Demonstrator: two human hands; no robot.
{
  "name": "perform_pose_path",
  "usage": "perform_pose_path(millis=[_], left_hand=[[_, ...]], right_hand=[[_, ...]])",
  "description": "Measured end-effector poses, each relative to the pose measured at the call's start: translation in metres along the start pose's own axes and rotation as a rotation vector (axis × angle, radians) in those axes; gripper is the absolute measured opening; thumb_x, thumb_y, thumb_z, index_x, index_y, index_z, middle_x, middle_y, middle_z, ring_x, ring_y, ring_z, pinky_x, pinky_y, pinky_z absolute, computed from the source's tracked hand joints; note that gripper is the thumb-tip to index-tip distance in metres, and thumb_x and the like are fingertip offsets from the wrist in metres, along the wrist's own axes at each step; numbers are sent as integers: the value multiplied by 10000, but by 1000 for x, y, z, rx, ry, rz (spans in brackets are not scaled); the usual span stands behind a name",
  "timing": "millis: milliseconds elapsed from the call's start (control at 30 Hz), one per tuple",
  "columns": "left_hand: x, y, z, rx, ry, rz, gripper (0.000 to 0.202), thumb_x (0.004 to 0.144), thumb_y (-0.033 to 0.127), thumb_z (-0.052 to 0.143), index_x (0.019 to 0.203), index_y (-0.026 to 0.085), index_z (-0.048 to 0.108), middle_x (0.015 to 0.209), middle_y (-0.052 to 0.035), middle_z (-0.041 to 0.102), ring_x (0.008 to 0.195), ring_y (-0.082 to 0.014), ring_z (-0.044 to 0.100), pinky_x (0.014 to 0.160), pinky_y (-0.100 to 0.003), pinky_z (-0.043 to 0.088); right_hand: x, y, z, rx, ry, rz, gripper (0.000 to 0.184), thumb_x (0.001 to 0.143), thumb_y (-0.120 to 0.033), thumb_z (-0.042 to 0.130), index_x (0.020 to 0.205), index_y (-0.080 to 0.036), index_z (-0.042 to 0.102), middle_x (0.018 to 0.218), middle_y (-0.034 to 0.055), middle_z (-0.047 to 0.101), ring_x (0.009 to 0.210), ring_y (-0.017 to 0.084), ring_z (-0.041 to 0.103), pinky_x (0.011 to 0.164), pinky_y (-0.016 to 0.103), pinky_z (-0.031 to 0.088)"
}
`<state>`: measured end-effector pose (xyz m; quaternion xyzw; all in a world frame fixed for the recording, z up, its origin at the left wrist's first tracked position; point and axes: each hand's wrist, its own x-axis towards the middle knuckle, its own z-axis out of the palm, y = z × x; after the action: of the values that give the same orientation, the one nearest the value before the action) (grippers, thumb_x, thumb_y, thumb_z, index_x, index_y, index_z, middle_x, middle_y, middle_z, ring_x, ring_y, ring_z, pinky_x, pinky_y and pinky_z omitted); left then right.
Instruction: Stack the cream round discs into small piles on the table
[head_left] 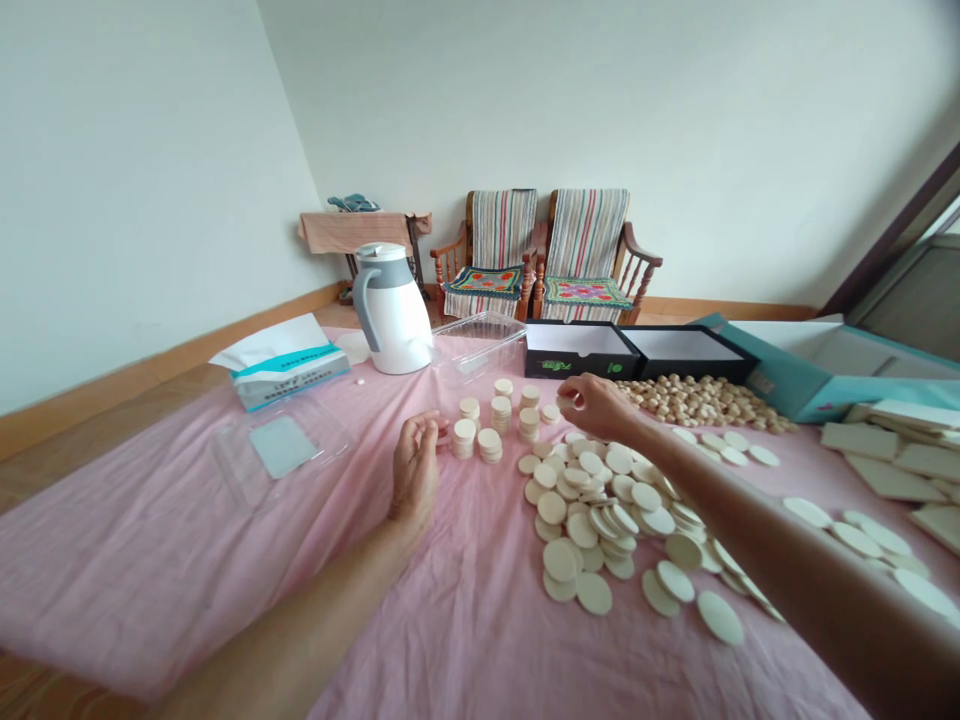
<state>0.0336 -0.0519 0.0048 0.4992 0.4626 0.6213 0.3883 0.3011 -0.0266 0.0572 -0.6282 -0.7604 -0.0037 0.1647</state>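
My left hand [416,470] rests on the pink cloth [150,540], fingertips pinched together beside the little disc stacks [495,422], can't tell if anything's in them. Right hand [598,406] pinches one pale disc [564,402] just behind the loose pile [600,515].

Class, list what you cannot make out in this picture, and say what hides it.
Head view: whether the left hand holds anything; the curled hand itself hides it.
Head view: whether the right hand, by the stacks of small pale round discs, grips one; the hand covers it.
Head view: print on the white-and-teal tissue box; too small.
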Motion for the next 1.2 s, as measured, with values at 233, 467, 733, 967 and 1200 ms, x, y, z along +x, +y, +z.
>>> perform_pose_path(millis=[233,467,733,967,1200], left_hand=[[-2,4,1,-6,11,-10,319,814,436,511,967,162,560,992,-78,622,914,-189,602,728,-286,495],[-2,4,2,-5,10,-14,305,819,429,507,962,166,564,985,-73,622,903,-184,603,733,-289,493],[-2,3,1,19,-6,2,309,835,426,490,987,167,562,998,-73,619,921,-185,599,754,-289,485],[-3,3,2,20,7,8,336,830,456,494,989,168,564,1012,-73,621,933,-188,594,769,-294,481],[0,0,1,26,-3,24,310,839,430,495,989,166,559,992,-67,615,934,-191,594,806,-316,475]], right_hand=[[15,-1,22,-18,-36,27,246,740,-282,547,916,-162,668,874,81,663,789,179,604,677,239,401],[7,6,6,1,-4,52,281,779,-318,519,953,-150,663,844,69,676,772,167,608,666,235,412],[-33,9,-30,47,-393,-161,293,649,-122,580,917,-189,678,864,46,682,759,163,608,668,240,443],[-45,0,-28,-2,-369,-177,505,643,22,484,1077,-181,646,1076,97,635,1040,221,554,897,320,404],[-48,3,-23,19,-348,-248,435,637,12,491,1007,-162,640,1012,105,624,985,215,558,857,321,412]])
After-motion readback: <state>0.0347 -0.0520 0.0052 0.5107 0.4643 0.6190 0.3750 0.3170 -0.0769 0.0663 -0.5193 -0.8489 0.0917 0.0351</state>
